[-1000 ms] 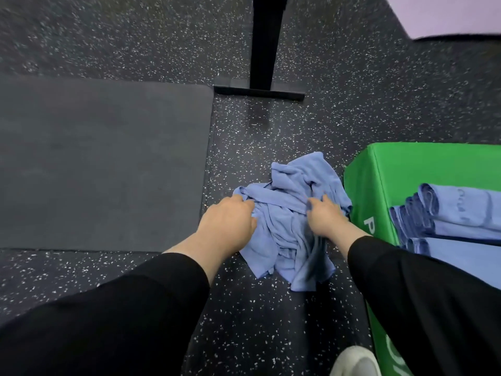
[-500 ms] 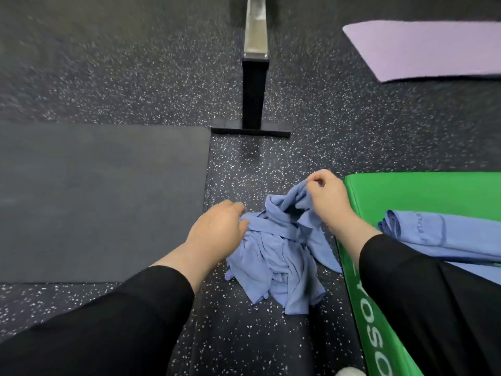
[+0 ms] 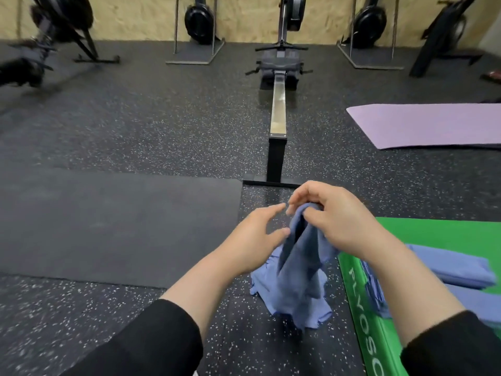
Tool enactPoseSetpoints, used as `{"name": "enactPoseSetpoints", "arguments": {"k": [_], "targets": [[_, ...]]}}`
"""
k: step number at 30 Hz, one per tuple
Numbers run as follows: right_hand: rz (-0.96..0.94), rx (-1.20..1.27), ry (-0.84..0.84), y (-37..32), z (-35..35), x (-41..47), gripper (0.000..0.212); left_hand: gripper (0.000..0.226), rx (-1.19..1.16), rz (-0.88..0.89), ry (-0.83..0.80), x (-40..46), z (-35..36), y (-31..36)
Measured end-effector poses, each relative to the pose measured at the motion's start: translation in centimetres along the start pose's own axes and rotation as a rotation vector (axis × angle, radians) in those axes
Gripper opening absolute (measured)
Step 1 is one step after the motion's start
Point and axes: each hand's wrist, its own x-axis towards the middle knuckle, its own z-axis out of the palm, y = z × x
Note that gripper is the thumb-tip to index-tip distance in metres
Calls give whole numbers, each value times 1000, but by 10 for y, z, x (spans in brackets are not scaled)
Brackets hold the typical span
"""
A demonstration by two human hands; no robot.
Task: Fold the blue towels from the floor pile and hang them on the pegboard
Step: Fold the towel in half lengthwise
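We see right hand (image 3: 336,221) raised over floor pile (image 3: 295,299), fingers pinching top of blue towel (image 3: 301,256). Left hand (image 3: 257,240) beside it, fingers loose, holding nothing. Towel hangs long axis vertical, lower end on pile beside green box (image 3: 423,234).

There are two hands, the left hand (image 3: 254,237) and the right hand (image 3: 341,221). One blue towel (image 3: 301,256) is lifted above one small towel pile (image 3: 292,299). One green box (image 3: 439,234) carries perhaps two folded towels (image 3: 455,267). One purple mat (image 3: 428,126), one dark mat (image 3: 108,221), one rowing machine (image 3: 279,115).
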Motion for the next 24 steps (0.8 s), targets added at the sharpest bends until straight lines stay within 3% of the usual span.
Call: {"name": "enactPoseSetpoints", "arguments": {"k": [2,5,8,10,15,19,24], "targets": [[-17,-56,46,-4,7,-9,41,17,31,26,24,-9,-1,0],[-3,-90,150,-1,12,-17,37,9,-50,8,136,-19,-9,2],[-18,-79,122,0,15,-21,36,22,-280,34,-16,-28,-10,1],[-31,-73,93,-2,17,-19,36,7,-195,58,-49,-29,-7,-3],[40,-160,84,12,19,-2,28,15,-68,8,74,-12,-15,-11],[161,-167,-37,27,19,8,10,13,-43,-11,132,-3,-23,-18],[121,-39,-61,25,21,18,20,19,76,-50,206,6,-27,-24]]}}
